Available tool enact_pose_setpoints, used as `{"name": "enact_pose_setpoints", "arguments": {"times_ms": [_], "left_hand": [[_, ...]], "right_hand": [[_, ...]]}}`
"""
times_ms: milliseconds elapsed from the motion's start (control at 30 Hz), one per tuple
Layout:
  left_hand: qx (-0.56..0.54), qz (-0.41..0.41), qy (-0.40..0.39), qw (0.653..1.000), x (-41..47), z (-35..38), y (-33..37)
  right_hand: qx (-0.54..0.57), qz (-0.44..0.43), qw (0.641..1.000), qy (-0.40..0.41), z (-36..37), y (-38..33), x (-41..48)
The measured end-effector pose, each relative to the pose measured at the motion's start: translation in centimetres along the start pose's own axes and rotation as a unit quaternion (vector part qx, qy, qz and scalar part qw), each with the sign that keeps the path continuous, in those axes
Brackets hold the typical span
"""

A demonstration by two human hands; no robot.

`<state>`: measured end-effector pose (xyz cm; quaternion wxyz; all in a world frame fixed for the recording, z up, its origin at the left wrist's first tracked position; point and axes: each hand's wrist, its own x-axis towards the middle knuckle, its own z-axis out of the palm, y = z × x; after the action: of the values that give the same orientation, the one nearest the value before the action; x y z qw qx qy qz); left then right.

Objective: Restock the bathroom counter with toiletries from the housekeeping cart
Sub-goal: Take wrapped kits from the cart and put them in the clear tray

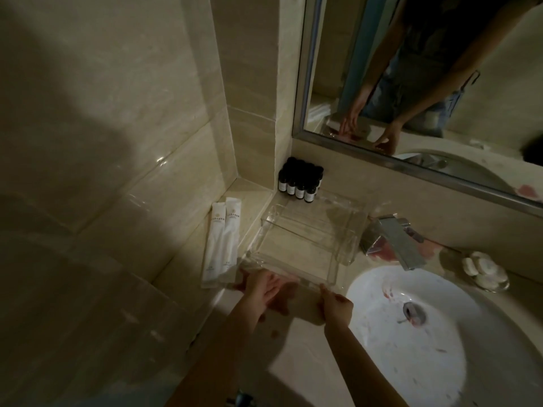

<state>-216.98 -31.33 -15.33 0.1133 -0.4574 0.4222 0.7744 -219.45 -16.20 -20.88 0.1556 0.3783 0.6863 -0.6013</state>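
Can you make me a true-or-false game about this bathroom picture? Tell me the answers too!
1. Both hands touch the clear tray. True: the left hand rests on its near edge and the right hand grips its near corner.
2. The little dark bottles stand inside the tray. False: they stand behind it, in the corner of the counter.
3. Two white packets lie to the left of the tray. True.
4. The sink is full of water. False: it holds no water and its drain shows.
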Motion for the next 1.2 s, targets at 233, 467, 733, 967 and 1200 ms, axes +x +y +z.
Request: {"name": "enact_pose_setpoints", "arguments": {"times_ms": [233,467,733,967,1200], "left_hand": [[0.128,0.302,0.093,0.940,-0.9,-3.1,1.6],[0.141,0.345,0.281,0.885,-1.3,-5.8,5.0],[0.151,0.236,0.275,0.920,-1.6,-6.5,5.9],[0.118,0.196,0.234,0.945,-1.0,-6.5,6.0],[0.111,0.192,0.201,0.954,-0.2,-5.9,5.0]], "right_hand": [[-0.006,-0.133,0.991,0.001,0.2,-2.4,-2.6],[-0.075,-0.207,0.959,-0.176,7.3,-5.0,-5.4],[-0.150,-0.145,0.935,-0.288,13.0,-3.9,-8.6],[-0.148,-0.092,0.947,-0.270,14.5,-3.8,-9.0],[-0.184,-0.115,0.931,-0.295,13.9,-3.7,-7.6]]}}
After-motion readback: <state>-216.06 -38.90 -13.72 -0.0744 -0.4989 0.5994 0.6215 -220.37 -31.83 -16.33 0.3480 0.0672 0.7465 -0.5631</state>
